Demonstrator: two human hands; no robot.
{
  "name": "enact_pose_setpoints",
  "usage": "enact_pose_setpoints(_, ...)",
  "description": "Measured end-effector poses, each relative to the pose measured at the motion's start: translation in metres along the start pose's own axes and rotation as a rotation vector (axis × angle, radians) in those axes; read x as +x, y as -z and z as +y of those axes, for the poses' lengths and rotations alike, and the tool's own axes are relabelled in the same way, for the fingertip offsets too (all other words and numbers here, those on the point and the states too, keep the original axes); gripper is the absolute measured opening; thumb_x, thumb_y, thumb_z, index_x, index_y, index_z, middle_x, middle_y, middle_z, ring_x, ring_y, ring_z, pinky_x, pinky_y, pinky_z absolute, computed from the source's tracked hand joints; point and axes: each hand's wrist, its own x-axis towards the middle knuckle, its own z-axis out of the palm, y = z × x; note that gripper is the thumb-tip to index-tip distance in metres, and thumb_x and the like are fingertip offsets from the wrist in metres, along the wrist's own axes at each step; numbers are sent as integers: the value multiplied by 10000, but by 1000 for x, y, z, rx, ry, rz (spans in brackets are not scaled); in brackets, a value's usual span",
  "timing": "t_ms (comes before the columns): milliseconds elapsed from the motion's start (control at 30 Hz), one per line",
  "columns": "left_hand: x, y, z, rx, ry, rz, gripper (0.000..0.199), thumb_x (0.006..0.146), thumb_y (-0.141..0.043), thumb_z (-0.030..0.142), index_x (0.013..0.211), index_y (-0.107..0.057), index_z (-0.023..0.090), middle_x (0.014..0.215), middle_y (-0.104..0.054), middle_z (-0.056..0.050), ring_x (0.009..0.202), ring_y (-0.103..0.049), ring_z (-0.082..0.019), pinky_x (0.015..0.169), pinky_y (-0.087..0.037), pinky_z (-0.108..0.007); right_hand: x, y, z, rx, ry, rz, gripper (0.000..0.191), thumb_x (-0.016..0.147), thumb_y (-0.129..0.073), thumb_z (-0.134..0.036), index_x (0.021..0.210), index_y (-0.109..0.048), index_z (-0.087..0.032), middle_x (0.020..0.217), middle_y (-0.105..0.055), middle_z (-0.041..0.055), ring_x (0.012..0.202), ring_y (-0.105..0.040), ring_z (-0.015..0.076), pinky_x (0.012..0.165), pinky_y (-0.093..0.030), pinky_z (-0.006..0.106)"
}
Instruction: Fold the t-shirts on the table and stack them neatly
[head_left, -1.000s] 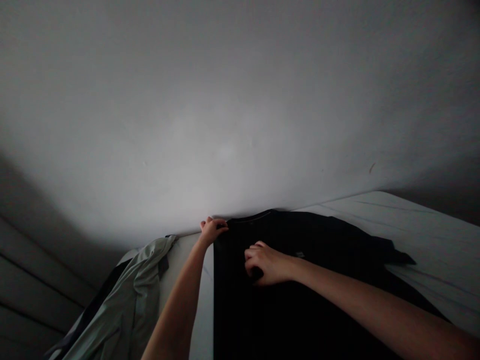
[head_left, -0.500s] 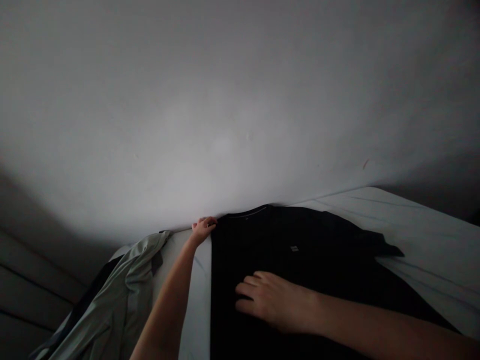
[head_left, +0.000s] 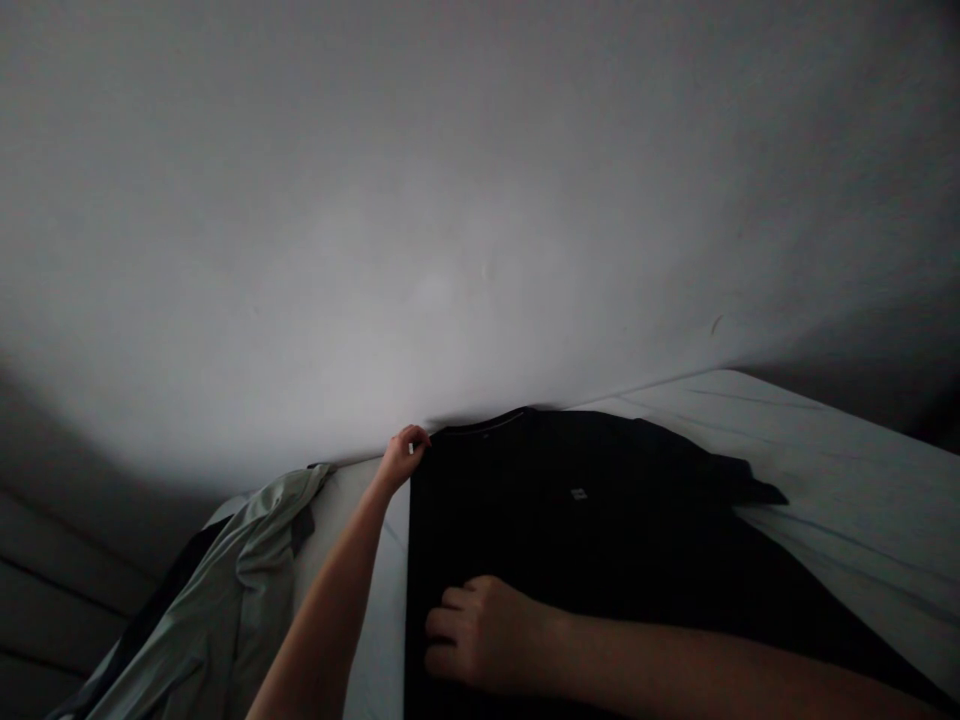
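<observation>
- From where I stand, the left hand [head_left: 405, 455] is the farther one, its thumb and fingers drawn narrow into a pinch that seems to hold the top corner of a black T-shirt [head_left: 637, 540].
- The right hand [head_left: 487, 635] is closer to the wearer, fingers curled, its forearm lying across the shirt; its underside is hidden, so I can't tell whether it grips cloth or only rests there.
- What matters most here is the straight side edge of the shirt: it runs from the left fingertips back toward the wearer, passing just left of the right fingertips. That line is the long way of the cloth, and nearly all the fabric lies to the right of it.
- The left hand is the nearer one to the collar [head_left: 487, 425], which begins just right of its fingertips.
- Beyond the right hand, up and to its right, is a small pale logo [head_left: 578, 494]; farther right, a sleeve [head_left: 757, 488] points away from both hands.
- To the left of the left forearm, apart from the shirt, lies a rumpled grey-green garment [head_left: 259, 560].
- Under everything is a pale surface [head_left: 847, 450], and past the left hand rises the wall [head_left: 450, 220].
</observation>
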Motion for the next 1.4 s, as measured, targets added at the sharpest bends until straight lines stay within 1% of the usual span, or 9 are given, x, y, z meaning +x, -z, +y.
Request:
enact_pose_setpoints(200, -4, 2, -4, 160, 0, -61, 218, 795, -439, 89, 830, -613, 216, 940, -634, -23, 900, -605, -168, 843, -443, -323, -3, 0, 0, 61, -24, -19, 47, 923, -562, -254, 915, -599, -227, 955, -639, -25, 777, -524, 152, 502, -299, 279)
enact_pose_setpoints(300, -10, 4, -3, 245, -16, -116, 247, 814, -424, 85, 835, -622, 230, 964, -622, -24, 922, -596, -175, 851, -416, -327, -6, 8, 3, 166, -118, -42, 120, 862, -605, -292, 957, -610, -219, 955, -640, -5, 798, -534, 162, 561, -355, 286)
enact_pose_setpoints(433, -15, 2, -1, 326, -5, -135, 257, 854, -392, 107, 892, -614, 231, 977, -598, -42, 934, -582, -180, 836, -410, -310, -5, 15, 28, 211, -551, 31, 107, 891, -544, -258, 938, -621, -202, 964, -639, 29, 878, -557, 178, 731, -420, 292)
enact_pose_setpoints(533, -16, 0, 0, 367, 20, -126, 260, 870, -373, 115, 901, -607, 223, 973, -588, -53, 938, -577, -190, 838, -412, -317, -5, 14, 63, 36, -916, 23, 209, 879, -604, -298, 1033, -617, -158, 1046, -633, 105, 993, -558, 249, 822, -430, 350)
enact_pose_setpoints(667, -16, 1, 3, 395, 39, -130, 263, 871, -368, 106, 892, -605, 220, 966, -594, -50, 926, -579, -188, 827, -418, -310, -12, 11, 105, -88, -1119, -97, 289, 849, -671, -328, 1039, -623, -115, 1041, -656, 158, 1016, -583, 291, 815, -441, 363)
enact_pose_setpoints(833, -16, 2, 5, 402, 47, -135, 268, 869, -376, 101, 919, -611, 220, 983, -607, -51, 931, -576, -182, 827, -425, -296, -25, 12, 125, 117, -1197, -134, 97, 896, -619, -264, 961, -643, -195, 994, -703, 67, 932, -654, 211, 698, -436, 277)
enact_pose_setpoints(1100, -17, 2, 7, 431, 66, -106, 231, 875, -415, 127, 904, -622, 226, 1022, -619, -66, 970, -541, -223, 842, -427, -345, -26, 12, 124, 34, -1178, -175, 112, 909, -553, -175, 1004, -613, -174, 1019, -660, 104, 882, -653, 226, 666, -463, 301)
enact_pose_setpoints(1233, -27, 4, 30, 476, 142, -14, 202, 872, -450, 158, 962, -618, 225, 1101, -598, -100, 1056, -506, -271, 884, -412, -418, -16, 17, 100, -141, -988, -53, 240, 867, -556, -95, 1100, -595, -141, 1106, -607, 153, 1016, -586, 273, 824, -480, 388)
enact_pose_setpoints(1400, -74, -13, 68, 429, 157, 49, 303, 899, -453, 232, 1186, -536, 176, 1251, -590, -125, 1160, -524, -261, 975, -422, -421, -19, 13, 56, 62, -666, 62, 374, 897, -580, -240, 1259, -554, -144, 1375, -498, 165, 1265, -452, 284, 1028, -386, 442)
